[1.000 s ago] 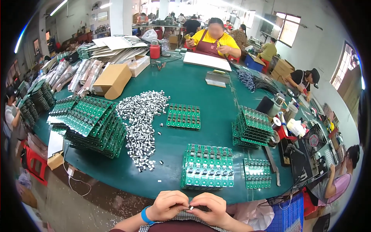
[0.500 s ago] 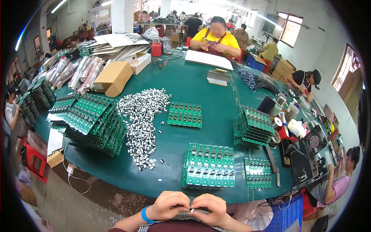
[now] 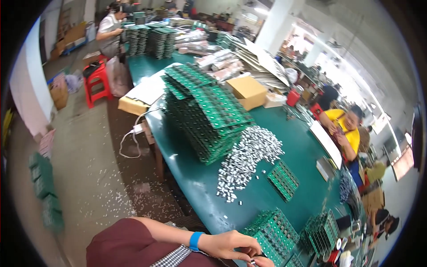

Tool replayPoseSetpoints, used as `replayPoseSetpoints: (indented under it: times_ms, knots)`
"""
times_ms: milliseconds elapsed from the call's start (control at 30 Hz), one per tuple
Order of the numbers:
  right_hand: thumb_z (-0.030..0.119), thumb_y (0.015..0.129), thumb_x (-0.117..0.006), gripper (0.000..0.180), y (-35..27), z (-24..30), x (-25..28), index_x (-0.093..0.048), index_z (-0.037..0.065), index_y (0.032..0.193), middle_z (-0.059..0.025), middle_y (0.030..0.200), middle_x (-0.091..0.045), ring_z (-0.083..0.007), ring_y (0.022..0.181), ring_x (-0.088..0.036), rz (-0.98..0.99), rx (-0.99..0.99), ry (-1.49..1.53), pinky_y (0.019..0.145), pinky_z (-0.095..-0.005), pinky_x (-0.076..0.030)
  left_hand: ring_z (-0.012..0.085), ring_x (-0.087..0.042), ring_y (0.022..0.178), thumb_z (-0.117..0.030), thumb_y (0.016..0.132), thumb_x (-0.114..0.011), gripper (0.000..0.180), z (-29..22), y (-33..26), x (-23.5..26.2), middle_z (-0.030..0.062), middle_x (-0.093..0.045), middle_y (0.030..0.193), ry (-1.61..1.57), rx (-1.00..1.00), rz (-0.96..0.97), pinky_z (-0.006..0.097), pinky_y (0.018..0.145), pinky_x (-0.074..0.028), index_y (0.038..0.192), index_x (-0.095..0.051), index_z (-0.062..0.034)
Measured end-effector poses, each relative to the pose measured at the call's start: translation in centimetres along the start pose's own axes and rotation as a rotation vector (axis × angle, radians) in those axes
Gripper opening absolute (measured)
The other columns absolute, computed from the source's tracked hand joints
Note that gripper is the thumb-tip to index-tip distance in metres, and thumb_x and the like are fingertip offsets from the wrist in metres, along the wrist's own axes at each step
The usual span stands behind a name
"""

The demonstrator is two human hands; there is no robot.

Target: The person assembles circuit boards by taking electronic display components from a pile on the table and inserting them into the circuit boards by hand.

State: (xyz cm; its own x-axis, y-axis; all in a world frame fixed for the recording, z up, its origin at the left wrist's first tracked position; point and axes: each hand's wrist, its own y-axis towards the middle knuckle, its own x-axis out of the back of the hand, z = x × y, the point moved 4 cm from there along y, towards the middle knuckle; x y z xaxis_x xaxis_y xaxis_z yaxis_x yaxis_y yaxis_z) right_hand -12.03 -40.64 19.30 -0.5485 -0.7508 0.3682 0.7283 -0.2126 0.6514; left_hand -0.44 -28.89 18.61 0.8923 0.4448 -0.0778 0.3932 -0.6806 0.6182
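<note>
At the lower edge, my left hand (image 3: 229, 245), with a blue wristband, is closed with its fingertips pinched on a small black-and-white block-shaped part (image 3: 253, 262). Only the fingers of my right hand (image 3: 265, 262) show, closed at the same part; the rest is cut off by the picture's edge. Just beyond my hands is a stack of green circuit board panels (image 3: 275, 236). A heap of similar black-and-white parts (image 3: 249, 160) lies farther off, with one panel (image 3: 283, 180) to its right.
A tall stack of green panels (image 3: 200, 120) stands left of the heap, another stack (image 3: 321, 233) at right. A cardboard box (image 3: 247, 92) sits farther back. A person in yellow (image 3: 351, 133) works across the table. A red stool (image 3: 97, 82) and scattered white bits (image 3: 118, 202) are on the floor.
The view has swung left and tilted, so the table now sits to the right and more floor shows. My hands are lower right in the picture, still together at the small part.
</note>
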Motion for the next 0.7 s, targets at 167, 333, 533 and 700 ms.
replayPoseSetpoints:
  times_ms: [167,333,533,700]
  knots:
    - [-0.007,0.08,-0.067,0.017,0.3,0.5,0.6,-0.061,-0.001,0.094,-0.0151,0.093,-0.062,-0.024,0.086,-0.06,0.029,-0.011,-0.075,0.077,-0.0314,-0.049,0.0261,-0.063,0.076,-0.004,0.082,-0.066,0.022,-1.3,0.7,-0.3,0.0096,-0.062,0.091,0.37,-0.362,-0.063,0.034,0.062,-0.051,0.103,-0.062,-0.0006]
    - [-0.006,0.081,-0.066,0.02,0.0,-0.3,1.0,-0.059,0.001,0.098,-0.0149,0.099,-0.06,-0.0231,0.087,-0.06,0.026,-0.08,-0.02,0.078,-0.0316,-0.049,0.0262,-0.064,0.07,-0.005,0.086,-0.065,0.007,-2.0,0.7,0.2,0.0116,-0.064,0.085,0.522,-0.331,-0.046,0.033,0.06,-0.052,0.091,-0.066,-0.0002]
    - [-0.006,0.082,-0.066,0.019,0.7,-0.2,0.7,-0.061,0.001,0.099,-0.0145,0.096,-0.06,-0.0219,0.088,-0.06,0.034,-0.063,0.002,0.076,-0.0302,-0.049,0.0254,-0.064,0.07,-0.007,0.087,-0.064,0.01,-1.8,0.6,0.5,0.0102,-0.065,0.085,0.587,-0.34,-0.05,0.033,0.058,-0.051,0.094,-0.067,-0.001]
    - [-0.005,0.082,-0.067,0.017,0.3,-0.5,1.1,-0.062,0.001,0.098,-0.014,0.094,-0.061,-0.0214,0.085,-0.061,-0.019,-0.119,-0.062,0.071,-0.0294,-0.05,0.0261,-0.064,0.071,-0.009,0.087,-0.064,0.011,-0.9,1.2,0.3,0.01,-0.065,0.086,0.563,-0.35,-0.025,0.033,0.059,-0.051,0.095,-0.067,-0.0015]
